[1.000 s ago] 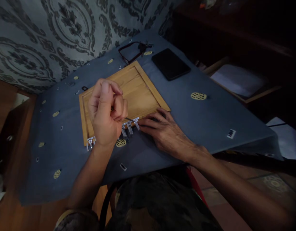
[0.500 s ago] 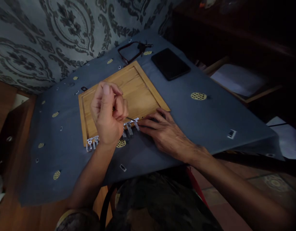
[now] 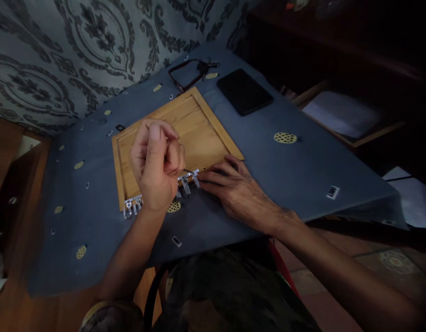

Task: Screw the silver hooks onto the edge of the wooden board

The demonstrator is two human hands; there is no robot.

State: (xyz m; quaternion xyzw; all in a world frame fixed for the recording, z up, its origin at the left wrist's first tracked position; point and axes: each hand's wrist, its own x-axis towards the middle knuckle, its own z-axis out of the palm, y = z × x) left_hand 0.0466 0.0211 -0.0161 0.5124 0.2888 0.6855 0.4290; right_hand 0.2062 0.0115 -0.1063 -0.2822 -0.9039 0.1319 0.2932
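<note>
My left hand (image 3: pixel 157 163) is closed in a fist above the near side of a framed wooden board (image 3: pixel 202 131). From it a thin screwdriver shaft (image 3: pixel 188 171) slants down to a small metal hook (image 3: pixel 196 180) on the board's near edge; the handle is hidden in the fist. My right hand (image 3: pixel 242 196) lies beside that edge, its fingertips pinching this hook against the wood. More metal hooks (image 3: pixel 130 205) line the edge to the left, partly covered by my left wrist.
A blue patterned cloth (image 3: pixel 296 180) covers the table. Beyond the board lie a black tablet-like device (image 3: pixel 245 92), dark-framed glasses (image 3: pixel 176 82) and what look like keys (image 3: pixel 213 65). At right, an open drawer (image 3: pixel 372 136) holds pale papers. A patterned curtain (image 3: pixel 105 37) hangs behind.
My left fist has turned very slightly around the screwdriver. The whole view has shifted a little; the right hand, board and hooks stay in place.
</note>
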